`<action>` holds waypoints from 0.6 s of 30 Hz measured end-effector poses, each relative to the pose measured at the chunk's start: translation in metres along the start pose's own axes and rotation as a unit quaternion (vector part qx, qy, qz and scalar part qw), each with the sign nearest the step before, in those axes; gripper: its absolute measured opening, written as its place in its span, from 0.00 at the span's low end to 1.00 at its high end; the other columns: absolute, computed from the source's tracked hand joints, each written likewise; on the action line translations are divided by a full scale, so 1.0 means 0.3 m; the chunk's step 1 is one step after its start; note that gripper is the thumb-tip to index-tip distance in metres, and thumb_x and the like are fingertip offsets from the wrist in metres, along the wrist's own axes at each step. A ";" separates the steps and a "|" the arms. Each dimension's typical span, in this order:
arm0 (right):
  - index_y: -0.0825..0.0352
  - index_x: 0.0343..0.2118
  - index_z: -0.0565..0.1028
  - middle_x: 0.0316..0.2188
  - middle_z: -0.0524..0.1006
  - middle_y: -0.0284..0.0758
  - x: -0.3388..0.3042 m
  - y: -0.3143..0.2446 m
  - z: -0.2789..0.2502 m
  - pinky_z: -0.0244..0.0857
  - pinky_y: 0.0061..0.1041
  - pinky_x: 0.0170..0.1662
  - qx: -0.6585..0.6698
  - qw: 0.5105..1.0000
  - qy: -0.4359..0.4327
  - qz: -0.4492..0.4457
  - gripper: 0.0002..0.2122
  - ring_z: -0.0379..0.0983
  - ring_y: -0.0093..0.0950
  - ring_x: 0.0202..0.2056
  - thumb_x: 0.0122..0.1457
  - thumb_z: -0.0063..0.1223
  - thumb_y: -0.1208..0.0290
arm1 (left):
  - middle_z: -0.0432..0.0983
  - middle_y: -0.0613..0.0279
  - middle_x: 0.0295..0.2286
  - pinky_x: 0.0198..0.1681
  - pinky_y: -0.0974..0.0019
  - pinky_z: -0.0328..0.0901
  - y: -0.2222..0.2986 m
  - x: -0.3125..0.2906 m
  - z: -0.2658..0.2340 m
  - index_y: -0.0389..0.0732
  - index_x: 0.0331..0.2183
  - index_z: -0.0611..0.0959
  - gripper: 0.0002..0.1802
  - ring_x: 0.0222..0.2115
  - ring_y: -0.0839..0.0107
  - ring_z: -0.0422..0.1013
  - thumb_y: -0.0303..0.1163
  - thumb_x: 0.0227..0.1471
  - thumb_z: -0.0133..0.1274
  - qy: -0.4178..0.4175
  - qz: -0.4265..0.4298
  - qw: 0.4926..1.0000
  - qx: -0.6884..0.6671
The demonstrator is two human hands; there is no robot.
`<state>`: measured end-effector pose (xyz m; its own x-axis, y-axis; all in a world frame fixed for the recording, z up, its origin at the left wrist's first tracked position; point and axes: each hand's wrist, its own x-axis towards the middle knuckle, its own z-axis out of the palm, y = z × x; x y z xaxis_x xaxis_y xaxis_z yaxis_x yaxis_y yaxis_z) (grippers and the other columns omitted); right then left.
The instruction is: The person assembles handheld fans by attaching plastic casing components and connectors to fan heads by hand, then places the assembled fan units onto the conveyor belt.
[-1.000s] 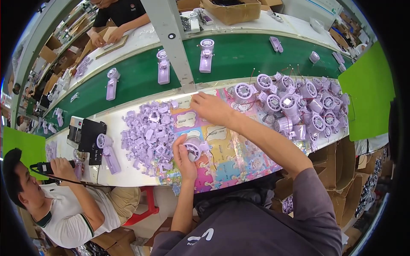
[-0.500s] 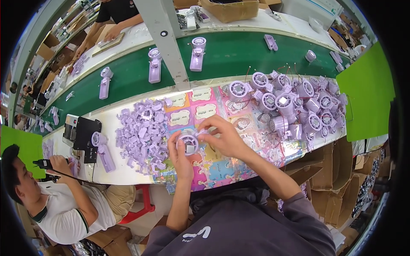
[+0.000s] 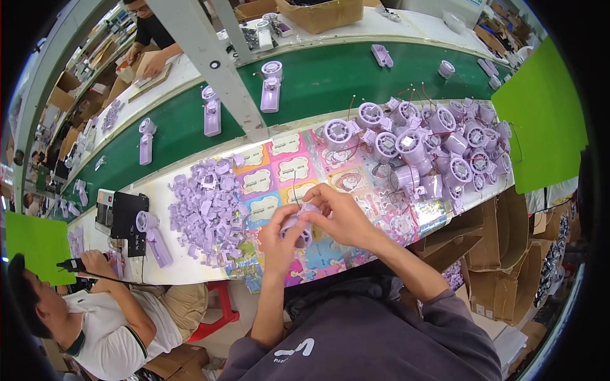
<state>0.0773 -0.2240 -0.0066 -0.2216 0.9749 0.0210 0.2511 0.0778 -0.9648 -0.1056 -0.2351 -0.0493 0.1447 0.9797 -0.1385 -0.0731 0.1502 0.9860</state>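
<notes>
My left hand is closed round a lilac plastic fan housing, held over the colourful printed sheet. From the right, my right hand pinches a small lilac bracket-like piece against the top of that housing. Fingers of both hands meet there and hide part of the joint. A thin dark wire sticks up beside the fingertips. Left of my hands lies a heap of small lilac plastic parts. To the right, many round lilac fan housings with red and dark wires are piled together.
Beyond the table runs a green conveyor belt carrying lilac fan bodies. A grey metal post rises by it. On the left a co-worker holds a black tool. Cardboard boxes stand at the lower right.
My hands have come closer together, and the housing has tilted and moved slightly right. The small piece now sits against it. The whole view has shifted a little.
</notes>
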 end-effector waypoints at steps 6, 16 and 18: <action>0.71 0.50 0.72 0.38 0.79 0.34 -0.074 0.070 -0.032 0.70 0.22 0.41 0.092 0.995 -0.012 0.027 0.13 0.75 0.19 0.38 0.63 0.56 0.78 | 0.77 0.56 0.41 0.45 0.70 0.67 -0.054 0.018 0.053 0.30 0.40 0.82 0.12 0.41 0.69 0.74 0.23 0.52 0.61 0.014 0.128 0.991 0.046; 0.70 0.49 0.75 0.36 0.79 0.29 -0.137 0.093 -0.047 0.69 0.19 0.41 0.147 0.987 0.006 0.063 0.12 0.74 0.16 0.37 0.63 0.57 0.78 | 0.77 0.57 0.37 0.44 0.68 0.65 -0.076 0.006 0.094 0.31 0.34 0.82 0.07 0.38 0.69 0.72 0.23 0.51 0.60 -0.013 0.138 0.990 -0.011; 0.70 0.49 0.76 0.35 0.79 0.28 -0.148 0.089 -0.030 0.68 0.18 0.39 0.241 0.967 0.019 0.081 0.13 0.74 0.15 0.35 0.62 0.60 0.76 | 0.76 0.57 0.36 0.43 0.68 0.65 -0.071 -0.003 0.096 0.32 0.33 0.82 0.06 0.38 0.70 0.71 0.23 0.51 0.60 -0.012 0.170 0.985 -0.001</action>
<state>0.1022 -0.2632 -0.0309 -0.1785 0.9739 -0.1402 -0.1905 -0.1740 -0.9661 -0.0758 -0.2431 -0.0676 0.1352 0.9699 0.2028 -0.1245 -0.1864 0.9746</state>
